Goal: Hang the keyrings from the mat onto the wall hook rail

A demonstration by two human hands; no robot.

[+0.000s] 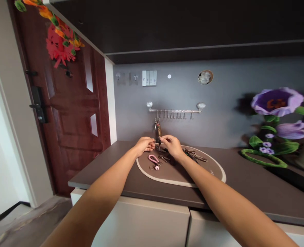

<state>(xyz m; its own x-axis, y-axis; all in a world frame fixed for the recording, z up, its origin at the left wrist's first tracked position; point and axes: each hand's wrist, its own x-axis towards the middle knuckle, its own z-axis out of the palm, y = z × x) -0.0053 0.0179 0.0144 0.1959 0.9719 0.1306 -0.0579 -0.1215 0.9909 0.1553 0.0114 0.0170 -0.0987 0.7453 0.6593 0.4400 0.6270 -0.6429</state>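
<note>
A brown strap keychain [158,129] with lettering and a metal ring hangs at the leftmost hook of the clear wall rack [175,111]. Below it, my left hand [145,144] pinches with thumb and forefinger; what lies between the tips is too small to make out. From the other side, my right hand [171,145] is closed on a small dark piece at the keychain's lower end. Beneath the hands, an oval brown mat [177,175] bears a pink loop keychain [153,158] with a bell. Several keys [197,156] lie bunched behind my right wrist.
A dark shelf [193,24] overhangs the counter [131,187]. Purple plush flowers [277,102] stand at the right. To the left is a red-brown door [72,106] with a black lock. Two small wall hooks and a switch panel [149,78] sit above the rack.
</note>
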